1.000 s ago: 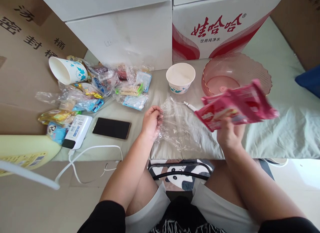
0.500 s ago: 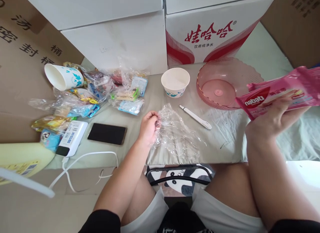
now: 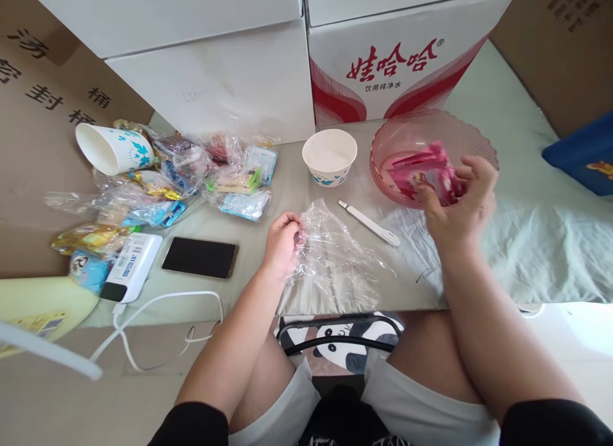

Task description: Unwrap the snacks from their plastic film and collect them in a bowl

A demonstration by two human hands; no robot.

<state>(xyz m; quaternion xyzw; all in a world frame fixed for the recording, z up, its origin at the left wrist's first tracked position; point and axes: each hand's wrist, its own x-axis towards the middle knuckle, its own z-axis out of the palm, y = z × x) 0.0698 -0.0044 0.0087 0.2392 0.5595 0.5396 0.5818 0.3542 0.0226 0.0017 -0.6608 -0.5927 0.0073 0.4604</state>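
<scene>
Pink packet (image 3: 426,172) sits in the pink bowl (image 3: 479,142), gripped by right hand (image 3: 460,203); left hand (image 3: 281,241) pinches clear plastic (image 3: 335,261).

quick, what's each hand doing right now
Left hand: closed, pinching the edge of the clear plastic bag on the table.
Right hand: fingers curled around the pink snack packet, holding it at the pink bowl.

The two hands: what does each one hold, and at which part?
The right hand grips the pink snack packet at its near end, over the pink bowl. The left hand pinches the clear plastic wrap at its left edge.
</scene>
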